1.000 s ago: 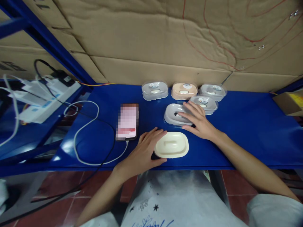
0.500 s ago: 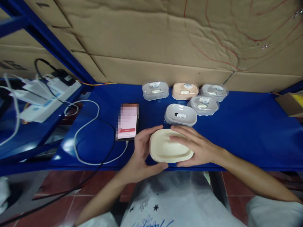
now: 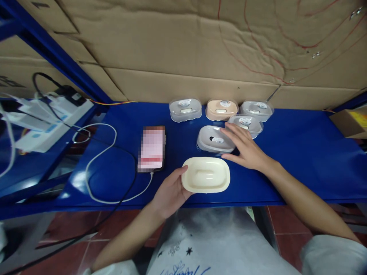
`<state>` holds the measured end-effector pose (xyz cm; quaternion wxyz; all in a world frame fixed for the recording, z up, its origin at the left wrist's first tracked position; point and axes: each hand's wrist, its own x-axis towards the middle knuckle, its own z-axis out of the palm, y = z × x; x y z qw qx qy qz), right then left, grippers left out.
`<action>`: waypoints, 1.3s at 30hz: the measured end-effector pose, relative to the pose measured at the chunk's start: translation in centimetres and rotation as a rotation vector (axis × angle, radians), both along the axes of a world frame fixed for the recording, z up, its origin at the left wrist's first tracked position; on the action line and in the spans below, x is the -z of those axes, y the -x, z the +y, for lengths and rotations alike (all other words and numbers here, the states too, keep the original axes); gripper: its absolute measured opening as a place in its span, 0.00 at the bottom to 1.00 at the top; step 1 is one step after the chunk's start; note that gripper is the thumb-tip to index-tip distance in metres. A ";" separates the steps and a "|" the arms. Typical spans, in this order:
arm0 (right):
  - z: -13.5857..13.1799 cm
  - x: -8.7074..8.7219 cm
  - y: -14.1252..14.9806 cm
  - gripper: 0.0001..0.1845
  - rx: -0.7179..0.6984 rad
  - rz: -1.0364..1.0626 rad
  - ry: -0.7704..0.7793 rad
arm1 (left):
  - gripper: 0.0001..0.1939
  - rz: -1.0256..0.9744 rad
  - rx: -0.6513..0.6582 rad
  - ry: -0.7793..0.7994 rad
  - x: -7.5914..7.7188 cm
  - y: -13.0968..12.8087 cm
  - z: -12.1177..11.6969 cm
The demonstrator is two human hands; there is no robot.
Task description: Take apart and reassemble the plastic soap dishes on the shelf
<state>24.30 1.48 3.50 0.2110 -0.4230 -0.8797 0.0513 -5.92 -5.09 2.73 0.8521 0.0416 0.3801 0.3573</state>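
Note:
My left hand (image 3: 172, 191) grips the left end of a shallow cream oval dish (image 3: 209, 183), its thumb on the rim and fingers underneath. The dish is tilted, showing its hollow face and a raised bump in the middle. My right hand (image 3: 245, 147) is open, fingers spread, just right of a grey oval container (image 3: 210, 145) with a dark spot and a label. Whether its fingertips touch that container I cannot tell. Behind the fingers, partly hidden, stands a clear-lidded grey case (image 3: 254, 124).
Along the back stand more clear-lidded cases: grey (image 3: 185, 110), peach (image 3: 221, 110) and grey (image 3: 259, 109). A phone (image 3: 151, 149) lies on the blue shelf (image 3: 301, 160), its white cable (image 3: 114, 201) looping left towards a power strip (image 3: 51, 130). A cardboard box (image 3: 348, 122) is at the right.
Both hands met around the cream dish half a second ago. Now my right hand has let go and moved back up beside the grey container, while my left hand holds the dish tilted.

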 end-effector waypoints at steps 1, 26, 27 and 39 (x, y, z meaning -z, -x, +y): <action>0.3 0.2 -0.1 0.45 0.022 -0.033 -0.006 | 0.06 0.006 0.002 0.016 -0.1 -0.1 0.1; -4.9 -0.3 4.2 0.40 -0.262 0.034 -0.052 | 0.16 -0.085 -0.030 -0.283 0.9 0.2 -0.6; -4.9 -0.2 4.2 0.40 -0.264 0.030 -0.056 | 0.17 -0.061 -0.034 -0.290 1.0 0.1 -0.7; -2.1 0.8 1.8 0.36 -0.070 0.222 0.093 | 0.21 0.058 -0.165 -0.257 0.8 -0.2 -0.5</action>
